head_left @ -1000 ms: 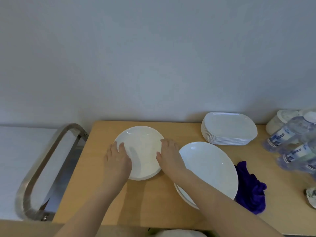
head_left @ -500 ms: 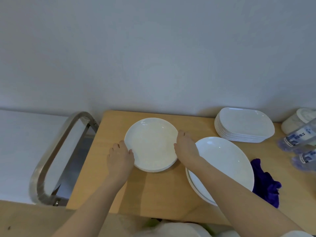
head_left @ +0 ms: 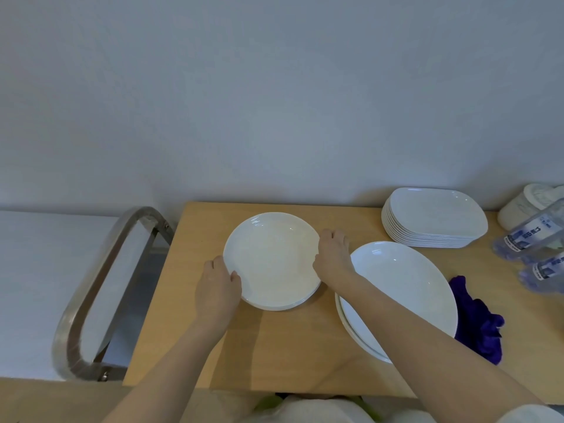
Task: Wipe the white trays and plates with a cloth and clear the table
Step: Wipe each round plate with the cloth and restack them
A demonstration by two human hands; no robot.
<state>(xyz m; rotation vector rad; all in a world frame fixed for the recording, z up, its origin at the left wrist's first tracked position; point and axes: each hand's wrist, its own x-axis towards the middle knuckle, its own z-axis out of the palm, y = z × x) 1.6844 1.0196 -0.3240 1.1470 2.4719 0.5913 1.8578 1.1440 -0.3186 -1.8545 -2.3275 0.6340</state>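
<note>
Both hands, left hand [head_left: 217, 288] and right hand [head_left: 333, 254], curl fingers round opposite rims of the round plates [head_left: 271, 259] (left of the tray stack [head_left: 435, 217]); lift evenly, keeping them level.

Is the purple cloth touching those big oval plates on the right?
Cannot tell. In the head view the purple cloth lies right behind the oval plates' rim, which overlaps it, hiding any contact or gap.
</note>
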